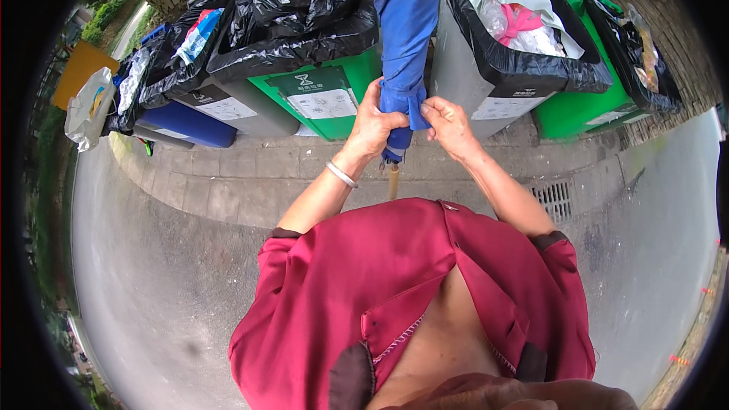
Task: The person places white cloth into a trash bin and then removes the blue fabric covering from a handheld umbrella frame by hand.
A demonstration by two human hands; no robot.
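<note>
A long furled blue umbrella runs down from the top edge between the bins, its cloth gathered and its rib ends showing at the lower end. Below the cloth sticks out a thin wooden-looking pole. My left hand, with a pale bangle on the wrist, is wrapped round the gathered cloth, thumb across the front. At its right side, my right hand pinches a loose blue strap or fold of that cloth. Whether the strap is tied cannot be made out.
Close on the left stands a green bin with bulging black bags. A grey bin with white and pink waste is close on the right. A blue bin and another green bin stand farther out. A drain grate lies in the paving.
</note>
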